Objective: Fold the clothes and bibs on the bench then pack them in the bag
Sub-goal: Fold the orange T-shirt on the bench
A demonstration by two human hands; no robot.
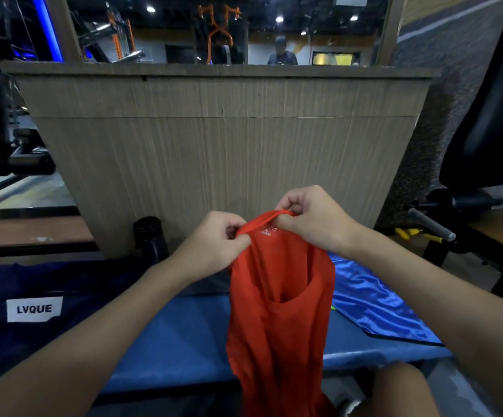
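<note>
Evidently to let it hang straight for folding, left hand [217,239] and right hand [313,218] each pinch the neckline of the red vest [280,320] — lifted above the bench [184,335], bag [33,341] lying at the bench's left end.

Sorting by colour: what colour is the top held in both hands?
The top is orange-red; head view.

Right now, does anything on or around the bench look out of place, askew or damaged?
Nothing damaged or spilled. The red bib hangs bunched from the left hand and right hand; the shiny blue garment lies rumpled on the bench.
</note>
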